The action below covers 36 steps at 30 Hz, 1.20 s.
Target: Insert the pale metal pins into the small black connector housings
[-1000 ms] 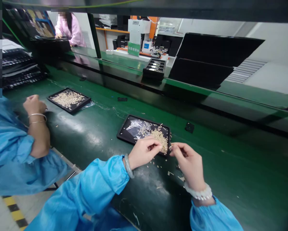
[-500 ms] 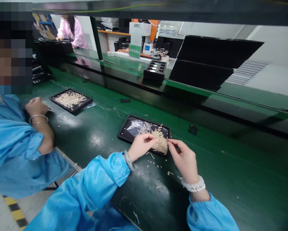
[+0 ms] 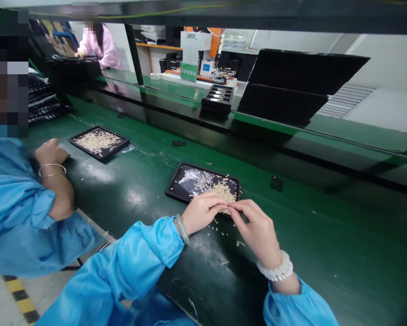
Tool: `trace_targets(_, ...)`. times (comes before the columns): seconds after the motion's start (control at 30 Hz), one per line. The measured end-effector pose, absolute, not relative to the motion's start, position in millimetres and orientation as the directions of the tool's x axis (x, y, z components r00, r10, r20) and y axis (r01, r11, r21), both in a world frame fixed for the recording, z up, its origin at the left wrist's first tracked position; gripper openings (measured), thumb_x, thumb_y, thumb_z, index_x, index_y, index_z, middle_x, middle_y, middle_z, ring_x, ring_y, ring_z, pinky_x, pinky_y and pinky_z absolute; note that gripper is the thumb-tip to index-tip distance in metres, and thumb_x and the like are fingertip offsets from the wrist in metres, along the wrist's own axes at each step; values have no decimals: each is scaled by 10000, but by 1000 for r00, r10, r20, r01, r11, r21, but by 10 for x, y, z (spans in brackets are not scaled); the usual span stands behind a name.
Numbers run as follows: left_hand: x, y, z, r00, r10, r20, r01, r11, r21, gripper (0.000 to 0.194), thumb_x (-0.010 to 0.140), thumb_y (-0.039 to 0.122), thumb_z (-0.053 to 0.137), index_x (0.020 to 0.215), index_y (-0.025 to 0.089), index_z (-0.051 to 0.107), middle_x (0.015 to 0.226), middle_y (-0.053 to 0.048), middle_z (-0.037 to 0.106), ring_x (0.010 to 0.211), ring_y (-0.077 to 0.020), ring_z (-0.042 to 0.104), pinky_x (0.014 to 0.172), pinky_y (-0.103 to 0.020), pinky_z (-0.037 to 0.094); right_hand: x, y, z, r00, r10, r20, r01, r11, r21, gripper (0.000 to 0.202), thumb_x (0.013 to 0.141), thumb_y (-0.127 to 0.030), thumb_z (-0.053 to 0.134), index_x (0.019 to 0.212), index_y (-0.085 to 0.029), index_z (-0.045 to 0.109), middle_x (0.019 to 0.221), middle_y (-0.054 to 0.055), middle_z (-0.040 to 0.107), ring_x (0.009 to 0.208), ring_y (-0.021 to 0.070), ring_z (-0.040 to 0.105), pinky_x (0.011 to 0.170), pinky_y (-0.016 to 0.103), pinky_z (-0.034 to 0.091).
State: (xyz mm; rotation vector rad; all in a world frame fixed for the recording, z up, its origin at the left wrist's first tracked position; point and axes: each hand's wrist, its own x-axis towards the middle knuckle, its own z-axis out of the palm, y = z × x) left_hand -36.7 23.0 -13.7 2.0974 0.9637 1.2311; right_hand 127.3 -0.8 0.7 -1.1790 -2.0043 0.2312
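My left hand (image 3: 206, 210) and my right hand (image 3: 256, 226) meet fingertip to fingertip over the near right edge of a black tray (image 3: 176, 192). Both are closed in a pinch. What lies between the fingertips is too small to make out. Inside the tray is a heap of small beige strips (image 3: 224, 189), partly hidden behind my fingers. A clear plastic bag (image 3: 191, 179) lies at the tray's left side. A few loose beige pieces (image 3: 240, 243) are scattered on the green table just in front of the tray.
A second black tray (image 3: 103, 157) of beige strips stands at left, near a co-worker's hand (image 3: 50, 153). Small black parts (image 3: 277, 183) lie on the green table (image 3: 326, 235). Behind a dark ledge are a black divided box (image 3: 217, 102) and black panels (image 3: 285, 86).
My hands have come together: the left moved slightly right and down, the right moved left, and their fingertips now meet. Before, they were apart over the heap.
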Motion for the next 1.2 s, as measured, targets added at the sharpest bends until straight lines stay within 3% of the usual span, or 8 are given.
trace_targets(0.23, -402, 210, -138, 477, 625, 618, 504, -771, 390, 220, 886, 167, 411, 854, 138, 627, 839, -52, 638, 810, -150, 560, 752, -289, 479, 1230, -55, 4, -318, 761, 565, 786, 545, -292, 136, 858, -198, 490, 802, -172, 612, 778, 38, 631, 702, 167, 588, 644, 275, 442)
trace_targets(0.33, -385, 179, -109, 463, 658, 594, 488, -749, 449, 224, 889, 187, 402, 860, 135, 618, 840, -58, 633, 806, -148, 559, 762, -291, 478, 1183, -74, -6, -249, 766, 593, 784, 519, -341, 128, 845, -196, 492, 784, -174, 603, 777, 34, 626, 701, 166, 585, 668, 279, 439)
trace_targets(0.43, -362, 164, -93, 414, 719, 558, 405, -695, 595, 202, 880, 204, 424, 844, 124, 607, 820, -58, 623, 795, -138, 561, 759, -269, 478, 1192, -83, 3, -151, 817, 556, 683, 493, -539, 137, 830, -255, 508, 766, -181, 604, 768, 36, 622, 686, 167, 586, 650, 269, 453)
trace_targets(0.6, -357, 188, -52, 295, 817, 496, 295, -571, 766, 143, 851, 209, 482, 804, 130, 591, 800, -47, 610, 779, -129, 561, 717, -233, 467, 1344, -40, 12, 166, 935, 313, 584, 163, -795, 224, 784, -411, 552, 778, -198, 621, 647, 18, 640, 561, 172, 591, 521, 248, 442)
trace_targets(0.73, -373, 200, 4, 217, 867, 449, 287, -497, 819, 134, 841, 200, 484, 770, 134, 575, 782, -40, 593, 747, -124, 546, 660, -221, 447, 1422, 52, -71, 104, 966, 235, 795, 62, -604, 313, 750, -504, 521, 709, -215, 634, 623, 22, 657, 492, 188, 578, 472, 274, 409)
trace_targets(0.83, -386, 194, 27, 195, 877, 439, 293, -479, 828, 136, 844, 197, 474, 759, 142, 564, 790, -38, 597, 772, -133, 542, 701, -243, 438, 1437, 107, -177, -52, 980, 194, 884, 136, -448, 304, 805, -401, 417, 837, -215, 655, 738, 47, 697, 588, 231, 622, 519, 315, 435)
trace_targets(1.0, -394, 173, 45, 206, 874, 439, 294, -483, 825, 131, 848, 205, 473, 772, 143, 560, 789, -38, 593, 790, -141, 537, 719, -258, 429, 1454, 132, -248, -185, 934, 306, 834, 314, -454, 289, 837, -280, 376, 904, -185, 641, 931, 80, 683, 857, 248, 615, 762, 389, 458)
trace_targets(1.2, -394, 162, 69, 233, 875, 423, 290, -478, 829, 133, 852, 214, 468, 775, 151, 555, 789, -35, 588, 786, -139, 539, 739, -262, 439, 1454, 120, -196, -237, 891, 388, 786, 411, -463, 232, 862, -248, 404, 897, -188, 626, 939, 84, 648, 911, 239, 567, 824, 406, 441)
